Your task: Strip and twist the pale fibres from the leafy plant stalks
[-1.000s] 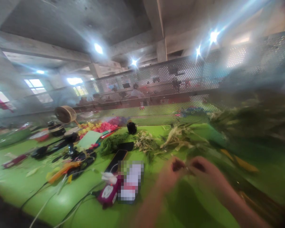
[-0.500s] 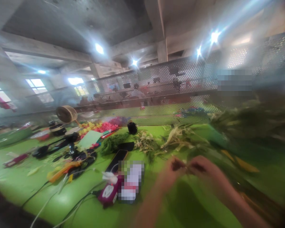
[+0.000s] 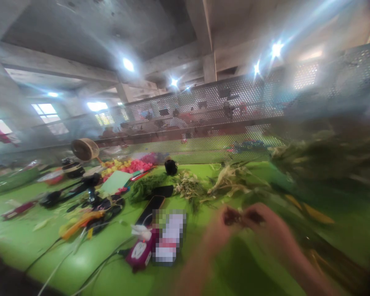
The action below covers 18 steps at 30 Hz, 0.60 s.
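Note:
My left hand (image 3: 222, 226) and my right hand (image 3: 264, 222) meet fingertip to fingertip above the green table (image 3: 249, 267). The fingers of both are closed in a pinch on a small pale piece, too blurred to name. Just beyond them lie pale, dry-looking leafy stems (image 3: 226, 183). A heap of small whitish-green sprigs (image 3: 189, 185) is to the left of these, and feathery green foliage (image 3: 146, 185) lies further left. Dark green leafy material (image 3: 333, 160) fills the right side, smeared in the picture.
Left of my hands are a blurred-out flat item (image 3: 169, 238), a purple box (image 3: 140, 250) with cables, and a dark phone (image 3: 151, 209). Further left lies an orange glue-gun-like tool (image 3: 83, 222). A perforated metal screen (image 3: 197, 144) borders the table's back.
The view has shifted very slightly. My hands stay together in almost the same place, with a little movement of the fingers.

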Each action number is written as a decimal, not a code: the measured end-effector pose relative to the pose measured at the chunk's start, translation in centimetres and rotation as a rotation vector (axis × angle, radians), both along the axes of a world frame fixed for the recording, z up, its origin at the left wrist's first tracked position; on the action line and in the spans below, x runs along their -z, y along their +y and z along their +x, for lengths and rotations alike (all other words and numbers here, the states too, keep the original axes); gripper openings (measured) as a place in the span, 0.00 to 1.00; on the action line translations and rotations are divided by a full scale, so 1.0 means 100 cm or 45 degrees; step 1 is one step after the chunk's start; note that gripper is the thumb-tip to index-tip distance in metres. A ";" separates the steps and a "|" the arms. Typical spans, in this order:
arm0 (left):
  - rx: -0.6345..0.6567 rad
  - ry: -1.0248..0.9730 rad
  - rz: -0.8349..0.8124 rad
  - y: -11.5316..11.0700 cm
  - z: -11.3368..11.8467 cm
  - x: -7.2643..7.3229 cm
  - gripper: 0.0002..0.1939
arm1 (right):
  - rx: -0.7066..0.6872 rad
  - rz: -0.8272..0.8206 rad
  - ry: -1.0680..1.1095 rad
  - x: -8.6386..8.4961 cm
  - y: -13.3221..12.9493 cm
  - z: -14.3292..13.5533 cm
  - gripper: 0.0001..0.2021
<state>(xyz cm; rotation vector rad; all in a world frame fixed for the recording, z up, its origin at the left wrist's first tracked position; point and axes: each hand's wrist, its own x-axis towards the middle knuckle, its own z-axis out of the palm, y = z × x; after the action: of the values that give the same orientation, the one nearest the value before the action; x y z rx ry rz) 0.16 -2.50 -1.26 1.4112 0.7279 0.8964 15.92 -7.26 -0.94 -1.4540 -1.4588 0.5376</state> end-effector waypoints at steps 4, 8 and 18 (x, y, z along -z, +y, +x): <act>-0.008 0.030 0.041 0.001 0.001 0.004 0.15 | 0.018 -0.040 0.036 0.001 0.002 0.002 0.06; -0.015 0.010 0.051 0.002 0.001 0.006 0.13 | 0.038 -0.036 0.053 0.002 0.002 0.003 0.07; -0.123 -0.011 0.059 0.004 0.002 0.010 0.11 | -0.006 0.002 0.028 0.002 0.002 0.004 0.14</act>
<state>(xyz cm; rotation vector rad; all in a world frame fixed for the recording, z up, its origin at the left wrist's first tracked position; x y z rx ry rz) 0.40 -2.13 -2.21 1.4223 0.7783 0.9994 16.30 -7.05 -1.12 -1.4398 -1.4455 0.5531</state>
